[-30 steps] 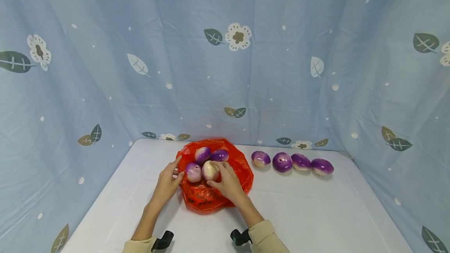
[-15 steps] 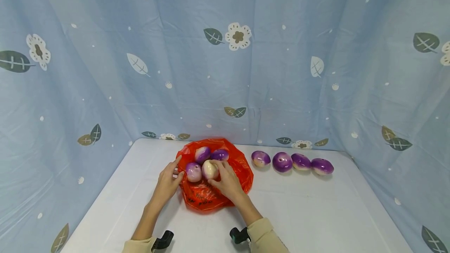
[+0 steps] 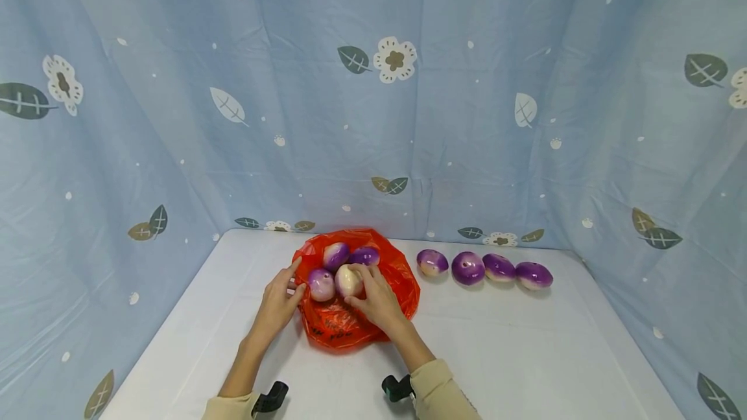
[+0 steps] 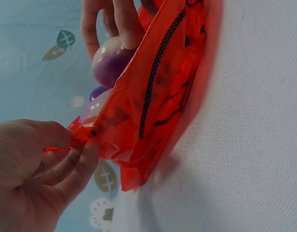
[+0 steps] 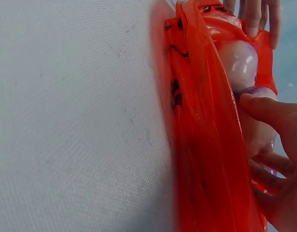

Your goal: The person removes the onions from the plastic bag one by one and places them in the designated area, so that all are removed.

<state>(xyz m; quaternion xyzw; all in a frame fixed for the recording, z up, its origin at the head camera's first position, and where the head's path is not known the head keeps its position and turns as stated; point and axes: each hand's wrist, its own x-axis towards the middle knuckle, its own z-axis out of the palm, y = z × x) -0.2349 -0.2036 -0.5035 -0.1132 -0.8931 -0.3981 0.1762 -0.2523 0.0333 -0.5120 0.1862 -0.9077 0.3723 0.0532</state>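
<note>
A red plastic bag (image 3: 401, 280) lies spread with its mouth up on the white table. Inside it sit purple-and-white turnips: one (image 3: 321, 285) at the left, two more (image 3: 336, 256) behind. My right hand (image 3: 379, 303) grips a mostly pale turnip (image 3: 345, 282) in the bag, thumb on the near side and fingers over the far side. At the bag's left edge, my left hand (image 3: 277, 303) pinches the red film between thumb and fingers, as the left wrist view shows. The bag wall (image 4: 153, 96) hides the lower parts of the turnips there.
To the right of the bag, several more purple turnips (image 3: 468, 269) stand in a row near the back of the white table (image 3: 513, 355). A blue curtain (image 3: 467, 148) printed with leaves and flowers surrounds the table at the back and sides.
</note>
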